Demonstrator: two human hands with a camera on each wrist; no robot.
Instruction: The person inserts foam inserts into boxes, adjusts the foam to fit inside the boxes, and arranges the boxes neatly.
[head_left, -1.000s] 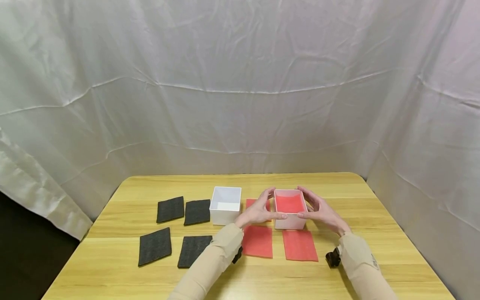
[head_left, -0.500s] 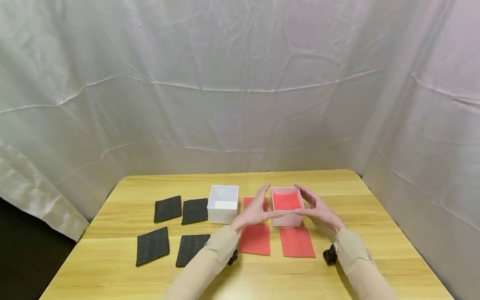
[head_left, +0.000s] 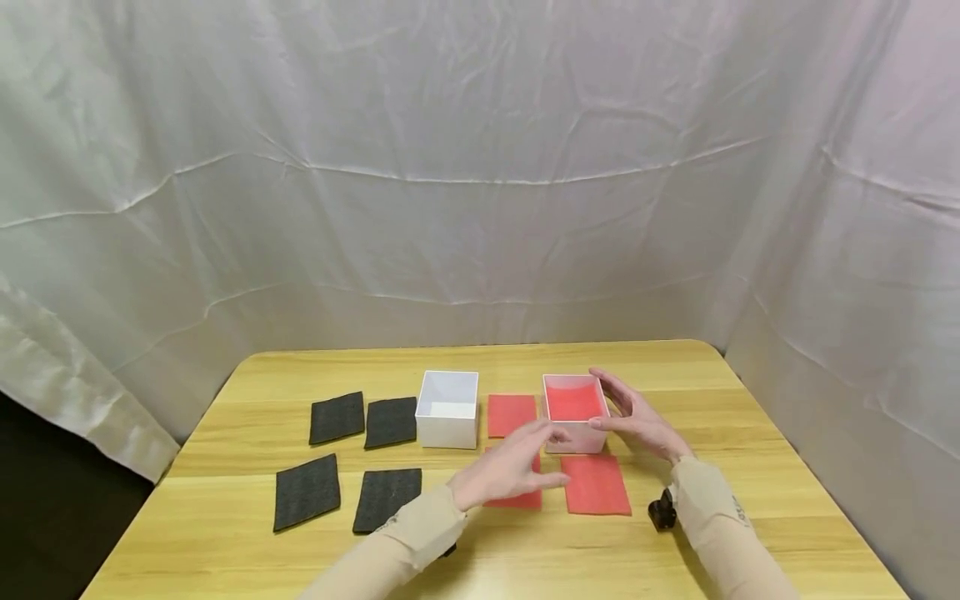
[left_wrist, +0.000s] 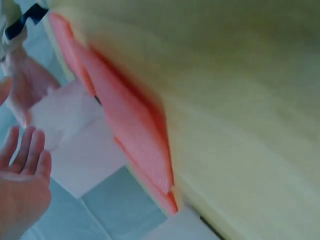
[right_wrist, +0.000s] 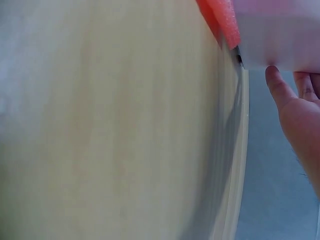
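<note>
A white square box point(head_left: 585, 440) with a red foam sheet point(head_left: 573, 403) inside stands at the right of the middle in the head view. My right hand point(head_left: 637, 421) holds its right side, thumb at the front corner and fingers at the far corner. In the right wrist view, the thumb point(right_wrist: 280, 85) meets the box's wall. My left hand point(head_left: 498, 471) is apart from the box, fingers loosely extended, over a red foam sheet point(head_left: 528, 500) that it partly hides. Another red sheet point(head_left: 596, 486) lies in front of the box, and one more point(head_left: 512, 415) to its left.
A second white box point(head_left: 447, 432) with nothing visible but its pale floor stands to the left. Several black foam sheets point(head_left: 307, 493) lie flat on the left of the wooden table point(head_left: 750, 467). Pale curtains point(head_left: 480, 250) hang behind the table's far edge.
My left hand has let go of the box and drawn back toward me, uncovering the far red sheet. The right hand has stayed at the box.
</note>
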